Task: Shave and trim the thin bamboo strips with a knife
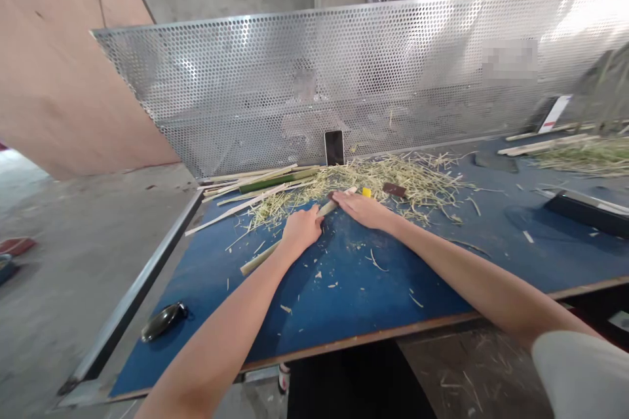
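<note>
My left hand (pixel 303 227) is wrapped round a pale greenish bamboo strip (pixel 258 259) that lies slanted on the blue tabletop, its near end poking out to the lower left. Just beyond it, my right hand (pixel 363 209) presses down flat-fingered over the strip's far part, with a small dark brown piece (pixel 331 195) showing at the fingertips. Whether that piece is sandpaper I cannot tell. A yellow bit (pixel 366 192) and another brown piece (pixel 394 189) lie by the right hand, among a heap of thin bamboo shavings (pixel 417 176).
Bamboo strips (pixel 236 208) lie at the back left. A phone (pixel 335 147) leans on a perforated metal screen (pixel 255 78) along the back. A dark oval case (pixel 164 321) rests near the left edge, and a black tray-like object (pixel 587 212) stands at right.
</note>
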Tool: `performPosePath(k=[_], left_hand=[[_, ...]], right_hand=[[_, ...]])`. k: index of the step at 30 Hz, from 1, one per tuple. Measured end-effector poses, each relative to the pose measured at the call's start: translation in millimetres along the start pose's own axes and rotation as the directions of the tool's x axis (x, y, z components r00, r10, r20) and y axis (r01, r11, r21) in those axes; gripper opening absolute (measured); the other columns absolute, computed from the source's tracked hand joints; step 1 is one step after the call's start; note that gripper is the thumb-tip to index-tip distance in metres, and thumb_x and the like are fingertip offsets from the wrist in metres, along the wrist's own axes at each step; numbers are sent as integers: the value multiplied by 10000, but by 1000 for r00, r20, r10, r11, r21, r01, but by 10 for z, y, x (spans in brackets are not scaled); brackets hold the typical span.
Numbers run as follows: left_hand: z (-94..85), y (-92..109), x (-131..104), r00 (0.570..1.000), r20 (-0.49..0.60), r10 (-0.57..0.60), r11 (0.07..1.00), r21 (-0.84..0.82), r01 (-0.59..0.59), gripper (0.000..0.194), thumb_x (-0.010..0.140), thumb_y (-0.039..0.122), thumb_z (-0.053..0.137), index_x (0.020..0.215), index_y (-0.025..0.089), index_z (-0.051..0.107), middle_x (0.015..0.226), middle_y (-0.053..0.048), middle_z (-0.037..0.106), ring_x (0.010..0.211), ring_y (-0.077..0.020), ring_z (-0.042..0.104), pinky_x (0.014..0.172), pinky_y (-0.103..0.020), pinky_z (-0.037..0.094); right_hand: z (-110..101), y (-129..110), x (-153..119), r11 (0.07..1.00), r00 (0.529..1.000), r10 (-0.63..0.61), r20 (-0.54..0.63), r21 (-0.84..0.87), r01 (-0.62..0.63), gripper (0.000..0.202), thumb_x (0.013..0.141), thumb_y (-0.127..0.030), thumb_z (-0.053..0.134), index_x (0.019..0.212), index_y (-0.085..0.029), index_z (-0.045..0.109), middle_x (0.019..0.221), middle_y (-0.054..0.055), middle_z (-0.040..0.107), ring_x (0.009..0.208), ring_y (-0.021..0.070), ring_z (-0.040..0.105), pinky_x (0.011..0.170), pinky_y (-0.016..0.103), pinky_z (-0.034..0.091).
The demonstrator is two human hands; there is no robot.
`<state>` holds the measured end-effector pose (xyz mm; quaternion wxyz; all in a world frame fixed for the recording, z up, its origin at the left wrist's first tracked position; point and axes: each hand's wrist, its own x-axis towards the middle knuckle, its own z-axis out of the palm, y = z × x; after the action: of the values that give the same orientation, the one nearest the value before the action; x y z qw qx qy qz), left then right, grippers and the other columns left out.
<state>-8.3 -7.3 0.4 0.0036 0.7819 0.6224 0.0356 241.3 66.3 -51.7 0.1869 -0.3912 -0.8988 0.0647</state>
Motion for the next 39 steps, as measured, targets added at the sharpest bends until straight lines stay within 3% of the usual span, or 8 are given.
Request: performPosePath(k=[3, 9, 12, 15, 21, 28, 32, 39], left_hand=[[-4, 10, -5, 1000, -17, 1, 1000, 19, -1, 374, 1127, 408, 520, 1394, 247, 727, 1105, -162, 851, 1058, -364, 832, 884, -413, 598], [-15, 32, -53, 1000, -13, 22, 999, 40, -21, 330, 1134, 373, 516, 1355, 241, 721, 1109, -164, 851, 1063, -362, 832, 905, -420, 596], [-21, 40, -68, 999, -15, 42, 998, 35, -42, 317, 1138, 345, 509, 1358, 235, 708, 1089, -164, 851, 1049, -366, 833, 898, -431, 599], [-19, 52, -68, 999, -18, 41, 999, 22, -40, 316, 1133, 326, 518, 1370, 236, 706, 1074, -155, 850, 1033, -365, 834, 885, -430, 602], [-6, 67, -38, 996, -41, -81, 997, -9, 80, 306, 1129, 353, 540, 1291, 209, 755, 1087, -173, 845, 1088, -377, 824, 913, -439, 608], [-26, 35, -6, 991, -126, -42, 997, 52, 49, 280, 1128, 229, 513, 1274, 176, 747, 1191, -172, 809, 1205, -331, 773, 994, -402, 595], [16, 90, -33, 984, -172, -47, 998, 42, 55, 375, 1192, 328, 412, 1311, 149, 720, 1264, -199, 769, 1268, -339, 731, 1059, -419, 573], [114, 94, -2, 999, -53, -12, 999, -41, 10, 380, 1217, 321, 350, 1418, 167, 632, 1325, -188, 763, 1298, -322, 722, 1039, -403, 566]], right_hand=[[-32, 97, 41, 993, 993, 100, -65, -52, -103, 687, 1193, -456, 213, 1720, -162, 543, 1741, 163, 552, 1664, 347, 455, 1366, 614, 377], [-32, -68, 23, 990, 992, -127, 13, 59, 126, 670, 1209, -513, 237, 1743, -238, 532, 1777, 69, 515, 1675, 291, 444, 1399, 562, 343], [-83, 17, 4, 998, 999, -45, -10, 48, 45, 654, 1201, -478, 229, 1725, -271, 561, 1739, 48, 567, 1640, 308, 500, 1387, 587, 367], [-84, 87, -4, 997, 995, 78, -70, -19, -79, 668, 1181, -448, 269, 1732, -192, 547, 1729, 124, 568, 1644, 372, 483, 1372, 635, 373], [-34, -191, -39, 991, 994, -112, -6, 68, 112, 672, 1209, -527, 260, 1790, -260, 465, 1801, 51, 466, 1687, 296, 416, 1410, 568, 328], [-117, -49, -46, 999, 999, 4, -34, 51, -2, 718, 1210, -532, 223, 1778, -164, 463, 1834, 110, 395, 1726, 291, 326, 1429, 579, 256], [-46, -62, -45, 997, 999, -30, -42, 70, 32, 692, 1212, -538, 252, 1789, -213, 452, 1831, 88, 405, 1730, 279, 313, 1429, 594, 250], [-43, -49, -29, 991, 990, -127, 61, 54, 124, 700, 1205, -573, 264, 1732, -215, 554, 1759, 90, 531, 1667, 298, 452, 1424, 565, 298]])
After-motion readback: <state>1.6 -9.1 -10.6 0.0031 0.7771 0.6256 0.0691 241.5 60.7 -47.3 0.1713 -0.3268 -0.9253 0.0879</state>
